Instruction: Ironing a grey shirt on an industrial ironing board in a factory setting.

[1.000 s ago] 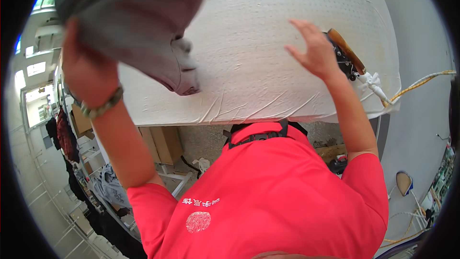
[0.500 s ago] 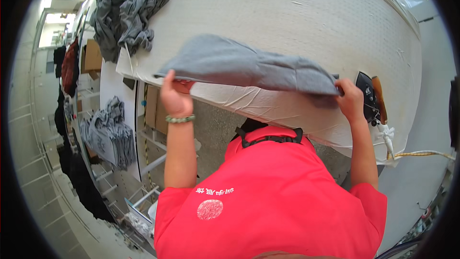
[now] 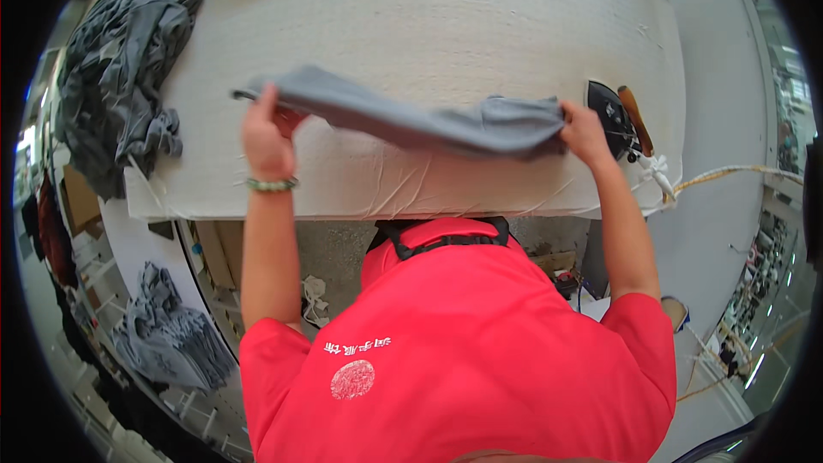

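Note:
A long folded piece of grey cloth, apparently a garment (image 3: 403,120), stretches between my two hands just over the pale padded table. My left hand (image 3: 268,141), with a beaded bracelet at the wrist, grips its left end, where a dark edge shows. At the other end my right hand (image 3: 583,130) pinches the cloth between thumb and fingers. The cloth sags in the middle and is partly blurred by motion. Right beside my right hand, a black iron (image 3: 610,118) with a brown handle (image 3: 635,118) rests on the table.
The padded table (image 3: 446,26) has a light, creased cover. A heap of crumpled grey garments (image 3: 129,69) lies at its far left. Below left, a stack of grey garments (image 3: 171,334) sits on a lower surface. A cord (image 3: 737,170) runs rightward from the iron.
My view has turned, so the table looks more level and the iron sits further left. The held cloth looks narrower and more twisted, with both hands still gripping its ends.

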Action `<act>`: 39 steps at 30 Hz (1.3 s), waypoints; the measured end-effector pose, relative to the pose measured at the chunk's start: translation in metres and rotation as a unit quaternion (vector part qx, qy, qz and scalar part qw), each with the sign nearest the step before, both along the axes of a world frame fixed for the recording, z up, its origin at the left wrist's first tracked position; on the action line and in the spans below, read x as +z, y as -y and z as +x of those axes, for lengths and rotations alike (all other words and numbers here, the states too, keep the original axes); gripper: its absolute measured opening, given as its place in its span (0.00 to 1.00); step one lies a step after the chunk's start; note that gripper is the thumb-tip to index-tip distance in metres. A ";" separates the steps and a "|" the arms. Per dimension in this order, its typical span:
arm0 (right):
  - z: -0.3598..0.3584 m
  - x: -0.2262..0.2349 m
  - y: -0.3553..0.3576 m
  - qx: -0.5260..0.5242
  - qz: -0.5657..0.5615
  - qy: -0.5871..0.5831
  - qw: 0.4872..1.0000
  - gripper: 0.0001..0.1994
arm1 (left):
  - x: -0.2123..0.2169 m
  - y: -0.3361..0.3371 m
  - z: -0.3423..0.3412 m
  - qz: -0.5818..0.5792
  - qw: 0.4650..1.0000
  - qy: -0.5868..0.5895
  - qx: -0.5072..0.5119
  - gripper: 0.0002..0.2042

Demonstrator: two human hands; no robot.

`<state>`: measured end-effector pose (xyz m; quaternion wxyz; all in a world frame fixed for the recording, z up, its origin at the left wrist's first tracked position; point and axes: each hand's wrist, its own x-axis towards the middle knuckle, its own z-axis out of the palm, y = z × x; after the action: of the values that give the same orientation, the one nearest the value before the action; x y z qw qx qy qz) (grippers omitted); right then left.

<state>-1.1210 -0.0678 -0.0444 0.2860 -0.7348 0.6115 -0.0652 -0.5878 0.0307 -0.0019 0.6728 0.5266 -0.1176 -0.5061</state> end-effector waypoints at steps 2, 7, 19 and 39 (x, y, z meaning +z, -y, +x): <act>0.021 0.051 0.029 -0.033 -0.082 0.001 0.996 0.19 | 0.041 0.039 0.054 -0.151 0.988 -0.008 0.012 0.14; 0.089 0.181 0.053 -0.012 -0.332 0.067 0.941 0.22 | 0.117 0.036 0.122 -0.368 0.926 -0.078 -0.038 0.20; 0.106 0.004 -0.089 -0.029 0.043 0.057 0.997 0.14 | -0.109 -0.171 0.095 0.211 0.955 -0.097 0.185 0.17; 0.124 0.065 -0.068 -0.111 0.234 0.296 0.919 0.14 | -0.098 -0.028 0.044 0.114 0.965 -0.232 0.032 0.05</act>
<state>-0.9970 -0.0002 0.0204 0.6092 -0.5213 0.5741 -0.1661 -0.5437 0.0588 -0.0995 0.6334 0.4712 0.1173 -0.6024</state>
